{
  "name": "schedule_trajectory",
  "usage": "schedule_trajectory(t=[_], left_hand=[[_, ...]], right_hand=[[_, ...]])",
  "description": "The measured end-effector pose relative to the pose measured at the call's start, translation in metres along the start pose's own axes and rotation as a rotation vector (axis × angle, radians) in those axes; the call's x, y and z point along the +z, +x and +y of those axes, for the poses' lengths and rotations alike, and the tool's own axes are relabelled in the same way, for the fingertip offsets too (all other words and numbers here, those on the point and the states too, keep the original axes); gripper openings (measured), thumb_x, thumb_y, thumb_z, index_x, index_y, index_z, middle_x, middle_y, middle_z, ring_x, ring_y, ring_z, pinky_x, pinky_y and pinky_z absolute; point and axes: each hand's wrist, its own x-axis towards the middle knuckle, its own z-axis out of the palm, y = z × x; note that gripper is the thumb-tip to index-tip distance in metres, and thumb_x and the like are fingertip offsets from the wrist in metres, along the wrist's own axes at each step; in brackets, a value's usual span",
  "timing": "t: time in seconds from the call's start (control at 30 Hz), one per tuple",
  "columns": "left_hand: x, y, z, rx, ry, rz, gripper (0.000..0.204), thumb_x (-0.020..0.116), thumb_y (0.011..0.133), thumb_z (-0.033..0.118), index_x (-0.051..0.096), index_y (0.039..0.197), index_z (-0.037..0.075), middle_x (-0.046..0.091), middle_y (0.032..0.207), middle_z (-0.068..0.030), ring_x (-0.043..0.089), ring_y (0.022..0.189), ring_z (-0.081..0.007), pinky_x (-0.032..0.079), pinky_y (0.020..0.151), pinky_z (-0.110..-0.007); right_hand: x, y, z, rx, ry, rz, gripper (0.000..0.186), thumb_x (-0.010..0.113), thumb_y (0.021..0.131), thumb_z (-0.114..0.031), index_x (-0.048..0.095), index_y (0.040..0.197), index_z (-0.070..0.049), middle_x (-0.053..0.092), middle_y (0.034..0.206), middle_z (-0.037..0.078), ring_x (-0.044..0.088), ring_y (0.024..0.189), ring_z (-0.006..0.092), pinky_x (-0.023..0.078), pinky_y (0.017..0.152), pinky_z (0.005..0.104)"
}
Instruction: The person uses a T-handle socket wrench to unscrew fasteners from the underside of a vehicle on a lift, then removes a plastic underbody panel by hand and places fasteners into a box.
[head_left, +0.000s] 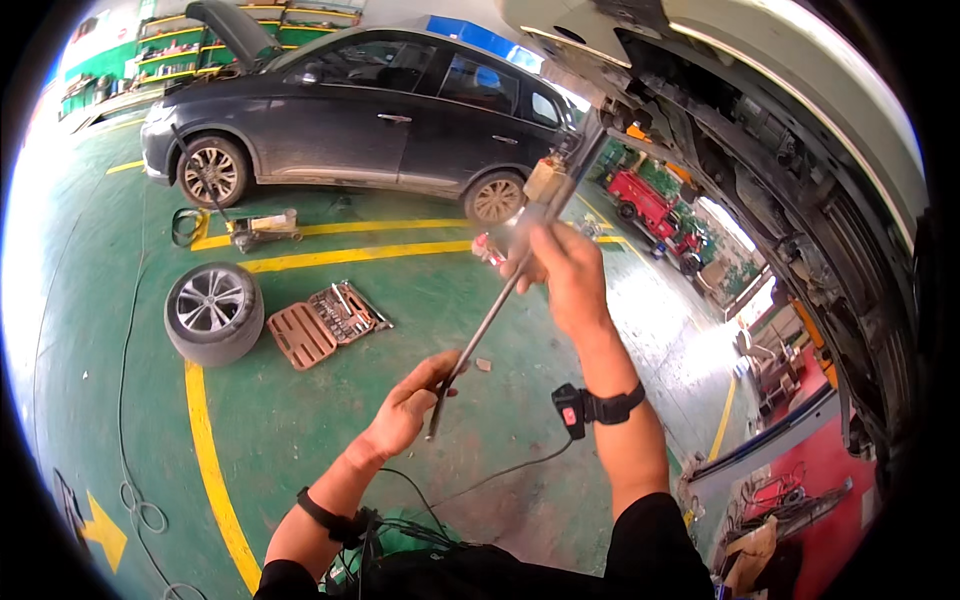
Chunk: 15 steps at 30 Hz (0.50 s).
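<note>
A long, thin metal rod [488, 318] slants across the middle of the view, from near my left hand up toward my right. My left hand [402, 408] is closed around it close to its lower end, which sticks out below the fingers. Higher up, my right hand [568, 275] is closed on the same rod. The rod's upper end is smeared there, so its shape cannot be made out. Black straps with small devices and cables sit on both forearms. Above and to the right is the underside of a raised vehicle [760, 150].
A dark car [390, 120] with its hood up stands at the back. On the green floor lie a wheel [215, 312], an opened tool case [325, 322] and a floor jack [262, 231]. A lift post [590, 140] rises behind my right hand. A cable [122, 430] trails along the left.
</note>
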Motion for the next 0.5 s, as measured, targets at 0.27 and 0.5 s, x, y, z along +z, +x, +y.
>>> schedule_trajectory(t=[0.27, 0.5], left_hand=[[-0.053, 0.119, 0.045, 0.266, 0.427, 0.129, 0.069, 0.063, 0.092, 0.014, 0.025, 0.149, 0.0, 0.042, 0.145, -0.0165, 0.039, 0.137, -0.0269, 0.037, 0.109, -0.04], [-0.09, 0.226, 0.054, 0.457, 0.411, 0.256, 0.05, 0.053, 0.101, 0.028, 0.041, 0.139, -0.002, 0.057, 0.126, -0.019, 0.057, 0.113, -0.024, 0.046, 0.093, -0.034]], right_hand=[[-0.017, 0.141, -0.007, -0.098, -0.132, 0.079, 0.022, 0.05, 0.102, -0.02, 0.06, 0.1, -0.001, 0.066, 0.08, 0.007, 0.065, 0.067, 0.0129, 0.046, 0.052, 0.0218], [-0.05, 0.22, -0.004, -0.145, -0.198, 0.149, 0.023, 0.051, 0.101, -0.022, 0.061, 0.099, -0.001, 0.065, 0.083, 0.007, 0.064, 0.069, 0.0137, 0.044, 0.058, 0.0242]])
